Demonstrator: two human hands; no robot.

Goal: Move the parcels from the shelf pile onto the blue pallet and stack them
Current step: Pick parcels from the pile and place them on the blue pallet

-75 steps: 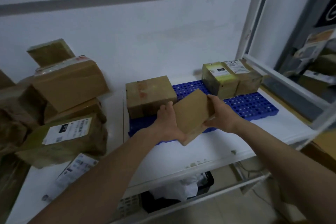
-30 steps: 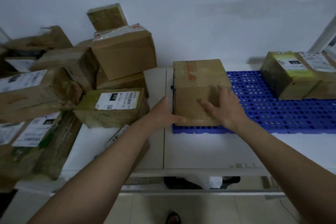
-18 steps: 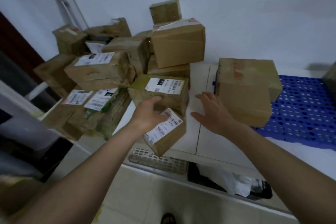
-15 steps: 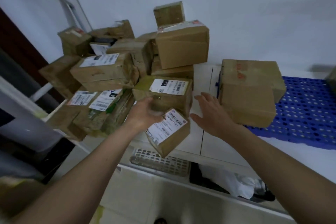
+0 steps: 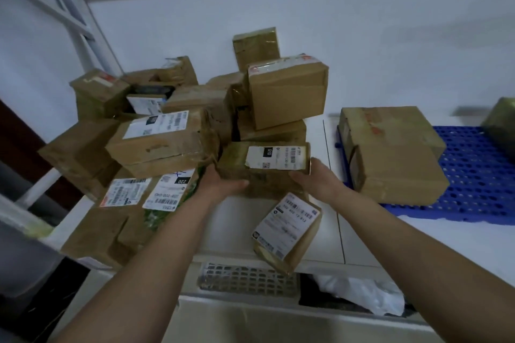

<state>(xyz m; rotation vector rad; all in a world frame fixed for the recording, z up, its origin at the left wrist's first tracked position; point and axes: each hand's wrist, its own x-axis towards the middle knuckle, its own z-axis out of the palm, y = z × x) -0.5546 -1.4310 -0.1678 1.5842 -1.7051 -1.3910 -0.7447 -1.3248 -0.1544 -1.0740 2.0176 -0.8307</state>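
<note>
The white shelf (image 5: 446,242) runs across in front of me, with the parcel pile (image 5: 178,131) heaped on its left half against the far wall. The pile is cardboard boxes at all angles: a plain brown box (image 5: 287,92) sits tilted high at the far right of it, a small taped box (image 5: 256,46) leans on the wall behind that, and two labelled flat parcels (image 5: 145,195) lie at the near left edge. To the right, the blue pallet (image 5: 473,175) rests on the shelf, and on its left end a large tan parcel (image 5: 390,145) lies with a smaller parcel (image 5: 398,172) in front of it, the two touching. Another parcel's corner (image 5: 501,122) shows at the far right edge of the pallet.

I have hold of a greenish-brown parcel with a white label (image 5: 264,164) at the near right side of the pile. My left hand (image 5: 223,184) wraps its near left corner, fingers curled under the front edge. My right hand (image 5: 309,178) grips its right end, thumb on the side by the label. Just near of my right wrist, a small labelled box (image 5: 287,234) tips over the shelf's near edge. Below the shelf a perforated crate (image 5: 248,277) and white plastic bag (image 5: 362,298) show.
</note>
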